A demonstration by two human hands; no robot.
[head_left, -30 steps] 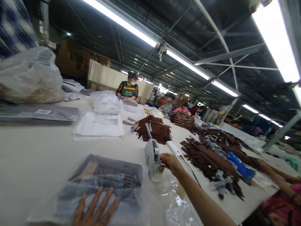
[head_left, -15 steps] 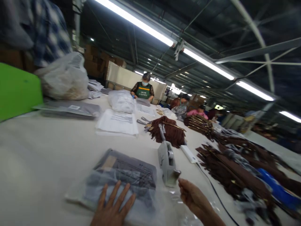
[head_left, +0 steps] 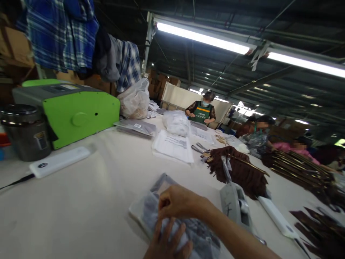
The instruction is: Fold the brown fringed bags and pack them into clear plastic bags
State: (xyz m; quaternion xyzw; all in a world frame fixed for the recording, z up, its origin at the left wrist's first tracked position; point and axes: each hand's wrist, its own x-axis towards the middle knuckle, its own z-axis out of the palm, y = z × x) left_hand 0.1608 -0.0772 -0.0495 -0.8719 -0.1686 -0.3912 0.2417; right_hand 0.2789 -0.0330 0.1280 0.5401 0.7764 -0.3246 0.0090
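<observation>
A grey garment in a clear plastic bag (head_left: 147, 212) lies on the white table (head_left: 88, 205) right in front of me. My left hand (head_left: 168, 244) rests flat on the bag, fingers stretched out. My right hand (head_left: 175, 203) is curled just above it on the bag's upper part, fingertips pinched together; what they hold is hidden. A grey tape dispenser (head_left: 233, 205) stands to the right of my right forearm.
A green machine (head_left: 72, 111), a metal pot (head_left: 25, 131) and a white cabled power bank (head_left: 59, 162) stand at the left. Further off lie a stack of white bags (head_left: 174, 145), scissors (head_left: 201, 147) and brown fringed pieces (head_left: 239, 171). Other people (head_left: 202, 109) work along the far side.
My right hand left the tape dispenser and came left onto the bag, now curled. My view swung left, bringing the green machine in. My left hand stayed flat on the bag.
</observation>
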